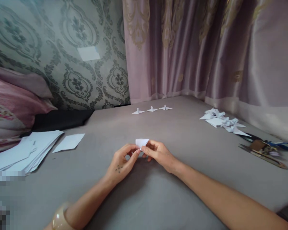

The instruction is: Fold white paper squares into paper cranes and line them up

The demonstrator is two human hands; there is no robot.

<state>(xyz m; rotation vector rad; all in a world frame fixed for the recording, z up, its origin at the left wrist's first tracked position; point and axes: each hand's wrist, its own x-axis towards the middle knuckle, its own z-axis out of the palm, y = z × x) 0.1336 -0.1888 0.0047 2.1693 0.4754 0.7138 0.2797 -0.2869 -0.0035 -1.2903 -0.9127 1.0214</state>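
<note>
A small folded white paper point(141, 142) is held up between both hands near the middle of the grey surface. My left hand point(122, 160) pinches its lower left edge with thumb and fingertips. On the other side my right hand point(160, 154) grips the lower right part, its thumb across the front of the fold. Both thumbs nearly meet at the bottom of the paper. The fingers partly hide its lower edge.
Stacked white paper point(42, 150) lies at left, with a loose sheet point(69, 142) beside it. Three folded paper cranes point(152, 109) stand in a row at the back. More folded pieces point(222, 120) pile up at right, near scissors point(264, 156) and blue-handled tools point(284, 146).
</note>
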